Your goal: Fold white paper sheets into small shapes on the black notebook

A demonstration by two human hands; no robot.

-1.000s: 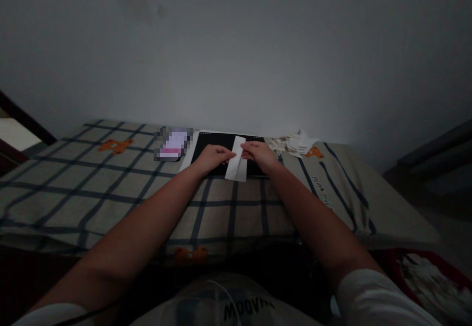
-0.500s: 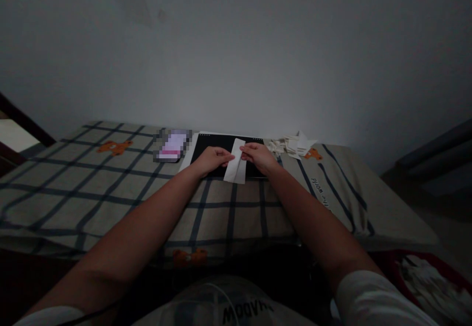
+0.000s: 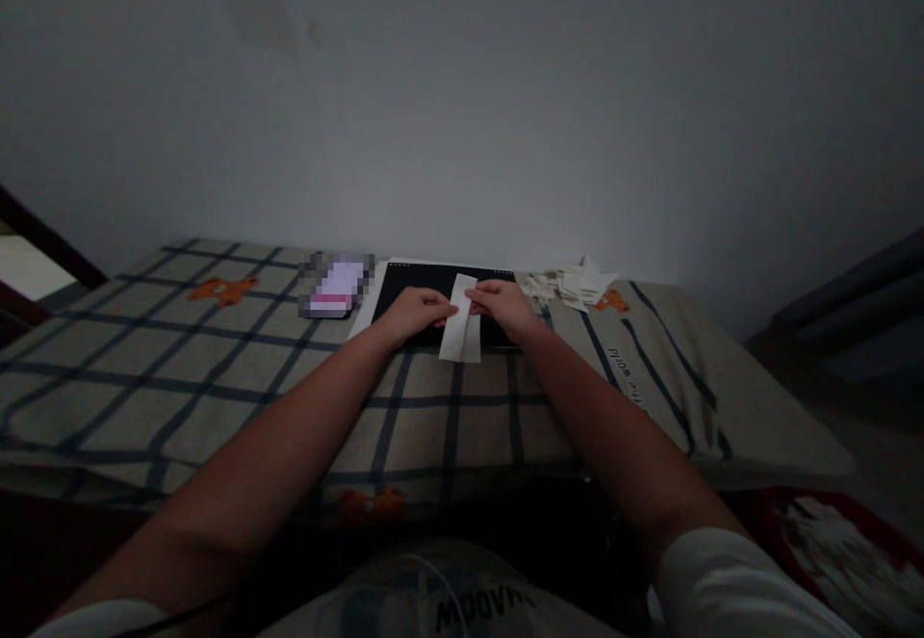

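A long white strip of folded paper (image 3: 463, 332) lies over the front edge of a black board (image 3: 425, 284) on a checked bedcover. My left hand (image 3: 413, 312) pinches the strip's left edge near its top. My right hand (image 3: 503, 304) grips the right edge at the same height, fingertips almost meeting over the paper. Both hands rest on the board.
A blurred pink and white flat object (image 3: 336, 285) lies left of the board. A heap of small folded white paper pieces (image 3: 572, 283) sits to the right by the wall. More white scraps (image 3: 837, 547) fill a red container at the bottom right. The checked bedcover (image 3: 180, 369) spreads to the left.
The paper strip looks narrower at its top and my fingertips have come closer together over it. My arms have hardly moved.
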